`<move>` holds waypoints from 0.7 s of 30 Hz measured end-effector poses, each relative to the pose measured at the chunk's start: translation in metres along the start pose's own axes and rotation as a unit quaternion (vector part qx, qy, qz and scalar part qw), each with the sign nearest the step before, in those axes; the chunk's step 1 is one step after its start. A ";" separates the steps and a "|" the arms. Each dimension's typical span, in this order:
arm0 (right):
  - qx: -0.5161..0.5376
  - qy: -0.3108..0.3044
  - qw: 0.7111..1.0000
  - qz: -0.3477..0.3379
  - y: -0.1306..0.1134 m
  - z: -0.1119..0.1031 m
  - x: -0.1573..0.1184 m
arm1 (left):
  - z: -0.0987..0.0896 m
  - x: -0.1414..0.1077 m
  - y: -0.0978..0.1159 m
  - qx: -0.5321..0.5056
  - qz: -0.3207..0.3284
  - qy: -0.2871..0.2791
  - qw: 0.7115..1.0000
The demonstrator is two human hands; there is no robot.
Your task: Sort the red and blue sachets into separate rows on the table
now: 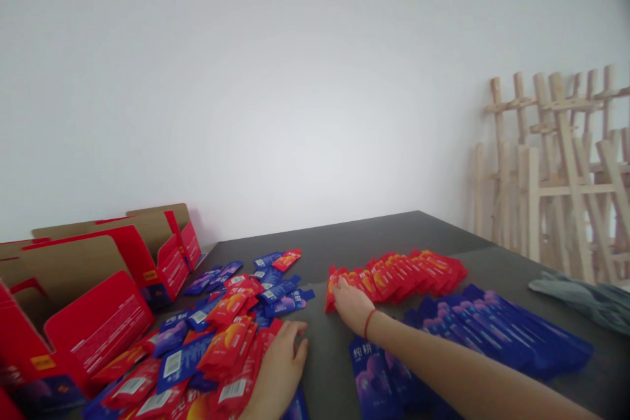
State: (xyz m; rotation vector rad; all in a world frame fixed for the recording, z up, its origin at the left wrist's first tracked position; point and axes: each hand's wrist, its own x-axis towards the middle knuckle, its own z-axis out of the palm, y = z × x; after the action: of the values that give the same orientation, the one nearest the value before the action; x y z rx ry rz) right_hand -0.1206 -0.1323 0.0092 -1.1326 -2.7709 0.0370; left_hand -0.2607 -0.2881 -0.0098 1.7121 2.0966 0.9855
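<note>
My right hand has its fingers on the red packet at the left end of a row of overlapping red packets. Part of that packet is hidden behind the fingers. My left hand lies at the right edge of a mixed heap, thumb apart from the loosely bent fingers, beside a red packet. The heap holds red packets and blue packets in all directions. Under my right forearm runs a fanned row of blue packets, with a blue packet at its near left end.
Open red cardboard boxes with brown insides stand along the left. Grey gloves lie on the right edge of the dark table. Wooden easel-like frames lean by the white wall at the right.
</note>
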 end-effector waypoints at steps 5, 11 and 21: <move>-0.004 -0.001 1.000 0.021 0.009 -0.006 -0.004 | 0.003 0.001 -0.003 0.016 0.003 -0.004 1.000; -0.021 0.011 0.999 0.021 0.009 -0.020 -0.010 | 0.005 -0.001 0.000 0.021 -0.002 -0.011 1.000; -0.016 0.010 0.981 -0.191 -0.071 -0.016 0.041 | -0.003 -0.006 0.010 -0.035 0.034 0.039 0.998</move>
State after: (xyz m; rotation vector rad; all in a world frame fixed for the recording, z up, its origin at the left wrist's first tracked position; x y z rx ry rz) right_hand -0.1965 -0.1551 0.0358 -0.5846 -2.9277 -0.0613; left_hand -0.2534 -0.2936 -0.0027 1.7467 2.0372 1.1508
